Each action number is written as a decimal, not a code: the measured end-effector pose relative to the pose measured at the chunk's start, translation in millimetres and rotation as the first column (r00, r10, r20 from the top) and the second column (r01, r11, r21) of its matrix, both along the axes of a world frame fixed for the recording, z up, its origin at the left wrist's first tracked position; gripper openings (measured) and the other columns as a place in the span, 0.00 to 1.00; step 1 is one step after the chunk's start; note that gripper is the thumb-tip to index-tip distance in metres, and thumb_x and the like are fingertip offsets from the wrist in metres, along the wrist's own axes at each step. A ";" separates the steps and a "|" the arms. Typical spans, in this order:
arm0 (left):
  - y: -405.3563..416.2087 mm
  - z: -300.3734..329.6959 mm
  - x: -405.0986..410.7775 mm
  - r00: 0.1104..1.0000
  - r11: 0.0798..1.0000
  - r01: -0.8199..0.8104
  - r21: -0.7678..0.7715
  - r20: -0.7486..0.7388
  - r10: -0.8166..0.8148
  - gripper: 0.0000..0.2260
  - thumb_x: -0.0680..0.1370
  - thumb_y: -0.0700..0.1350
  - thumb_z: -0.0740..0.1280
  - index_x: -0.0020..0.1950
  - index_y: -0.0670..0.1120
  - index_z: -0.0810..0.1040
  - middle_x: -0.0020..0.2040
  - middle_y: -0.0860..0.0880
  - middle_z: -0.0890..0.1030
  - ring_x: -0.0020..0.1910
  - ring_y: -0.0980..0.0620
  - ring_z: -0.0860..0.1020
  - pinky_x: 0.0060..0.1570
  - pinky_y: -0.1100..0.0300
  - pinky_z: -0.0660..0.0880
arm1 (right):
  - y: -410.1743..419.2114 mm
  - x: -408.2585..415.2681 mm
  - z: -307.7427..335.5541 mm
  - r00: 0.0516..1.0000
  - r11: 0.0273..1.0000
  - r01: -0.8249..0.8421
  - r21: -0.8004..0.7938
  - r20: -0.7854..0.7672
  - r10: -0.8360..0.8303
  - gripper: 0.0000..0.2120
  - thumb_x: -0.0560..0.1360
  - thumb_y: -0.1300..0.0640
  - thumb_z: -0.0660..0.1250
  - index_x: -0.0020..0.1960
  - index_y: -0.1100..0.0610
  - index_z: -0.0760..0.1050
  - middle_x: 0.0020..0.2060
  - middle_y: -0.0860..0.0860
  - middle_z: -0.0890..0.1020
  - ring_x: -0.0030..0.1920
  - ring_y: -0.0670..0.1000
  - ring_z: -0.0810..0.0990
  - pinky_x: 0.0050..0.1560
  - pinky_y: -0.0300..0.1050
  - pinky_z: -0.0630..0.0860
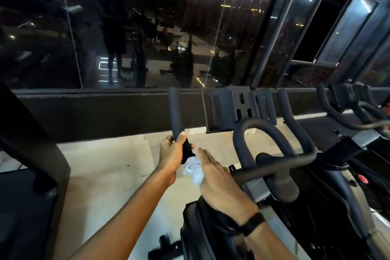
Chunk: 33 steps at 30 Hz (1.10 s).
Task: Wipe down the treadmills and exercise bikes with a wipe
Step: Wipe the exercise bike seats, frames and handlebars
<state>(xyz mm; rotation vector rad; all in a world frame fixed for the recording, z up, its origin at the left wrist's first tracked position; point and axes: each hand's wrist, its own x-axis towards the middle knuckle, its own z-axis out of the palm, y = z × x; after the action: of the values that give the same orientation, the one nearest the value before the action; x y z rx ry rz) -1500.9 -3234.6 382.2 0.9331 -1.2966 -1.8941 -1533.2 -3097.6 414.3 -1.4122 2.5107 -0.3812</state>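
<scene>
- Your right hand (219, 181) lies nearest the camera, fingers straight and together, palm pressing the white wipe (193, 170) against the left handlebar (176, 112) of the exercise bike (274, 154); a black band (252, 223) circles that wrist.
- Your left hand (172, 152) grips the same handlebar just beyond the wipe, thumb up along the bar and fingers curled round it.
- That wipe sits bunched between your two hands, touching the lower part of the handlebar grip, near the left end of the bike's bars.
- Beyond your hands, the handlebar rises upright toward the dark glass wall (137, 34), which reflects ceiling lights and gym machines.
- At the middle of the bars, a slotted black tablet holder (236, 107) stands tilted back, with a curved loop bar (263, 133) just in front of it.
- To the right, a second bike (348, 110) shows its own bars and holder, well apart from your hands.
- At the left edge, a dark machine frame (31, 143) stands on the pale floor (118, 154).
</scene>
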 end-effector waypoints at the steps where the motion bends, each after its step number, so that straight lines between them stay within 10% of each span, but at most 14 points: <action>1: 0.4 1.0 0.2 1.000 1.000 -0.007 -0.006 0.006 0.007 0.08 0.83 0.49 0.64 0.49 0.45 0.75 0.39 0.45 0.84 0.38 0.49 0.82 0.39 0.58 0.79 | -8.0 7.8 -3.6 0.998 0.998 0.044 -0.044 0.051 -0.042 0.36 0.80 0.61 0.57 0.82 0.52 0.43 0.80 0.52 0.57 0.76 0.56 0.61 0.75 0.52 0.57; 7: -8.6 -1.3 5.6 0.995 0.996 0.057 -0.073 0.090 -0.051 0.12 0.82 0.50 0.65 0.53 0.41 0.78 0.49 0.40 0.84 0.42 0.49 0.80 0.40 0.56 0.75 | -53.9 22.0 -19.2 0.955 0.959 0.265 -0.104 -0.105 -0.276 0.43 0.74 0.47 0.67 0.79 0.60 0.48 0.64 0.55 0.75 0.64 0.58 0.75 0.62 0.54 0.70; 14: -22.5 -7.9 8.5 0.984 0.980 0.111 -0.167 0.154 -0.085 0.09 0.81 0.49 0.67 0.49 0.44 0.79 0.47 0.44 0.84 0.45 0.51 0.80 0.40 0.57 0.74 | -62.1 8.6 -20.6 0.947 0.954 0.279 -0.112 -0.129 -0.292 0.19 0.76 0.47 0.69 0.61 0.56 0.70 0.55 0.55 0.80 0.57 0.59 0.79 0.56 0.52 0.73; 18: -27.1 -14.1 4.7 0.985 0.968 0.112 -0.224 0.157 -0.078 0.10 0.80 0.49 0.68 0.46 0.43 0.79 0.46 0.43 0.84 0.50 0.43 0.81 0.52 0.49 0.77 | -5.9 -13.6 -55.1 0.768 0.966 0.070 -0.250 -0.604 -0.212 0.15 0.69 0.39 0.71 0.42 0.50 0.77 0.35 0.46 0.81 0.38 0.50 0.81 0.47 0.47 0.73; 23: -20.8 -15.0 1.3 0.982 0.954 0.094 -0.283 0.185 -0.041 0.11 0.82 0.50 0.65 0.53 0.43 0.77 0.46 0.46 0.81 0.49 0.44 0.80 0.49 0.53 0.75 | 27.6 -40.3 -63.4 0.715 0.911 -0.208 -0.356 -0.691 -0.106 0.06 0.73 0.51 0.63 0.39 0.50 0.70 0.34 0.46 0.76 0.39 0.55 0.77 0.50 0.52 0.71; 28: -8.6 -11.3 -3.1 0.954 0.813 0.011 -0.582 0.251 0.166 0.22 0.79 0.43 0.66 0.71 0.43 0.67 0.69 0.40 0.71 0.69 0.38 0.69 0.68 0.43 0.67 | 4.6 -5.5 -49.1 0.876 0.986 0.030 -0.162 -0.470 -0.104 0.35 0.62 0.16 0.57 0.48 0.44 0.78 0.46 0.41 0.81 0.50 0.48 0.79 0.61 0.56 0.69; 33: 4.7 6.1 -5.1 0.980 0.698 -0.124 -0.705 0.021 0.195 0.30 0.72 0.35 0.69 0.73 0.45 0.65 0.76 0.42 0.62 0.74 0.43 0.62 0.71 0.44 0.64 | -25.7 7.6 -36.8 0.861 0.994 0.073 -0.077 -0.498 -0.101 0.42 0.62 0.19 0.58 0.53 0.55 0.76 0.46 0.51 0.80 0.44 0.56 0.79 0.51 0.53 0.71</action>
<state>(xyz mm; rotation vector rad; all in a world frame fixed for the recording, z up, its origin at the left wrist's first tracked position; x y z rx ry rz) -1506.0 -3229.9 388.3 0.6876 -1.7450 -1.0580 -1525.6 -3123.3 377.6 -1.5900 3.0034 -0.1011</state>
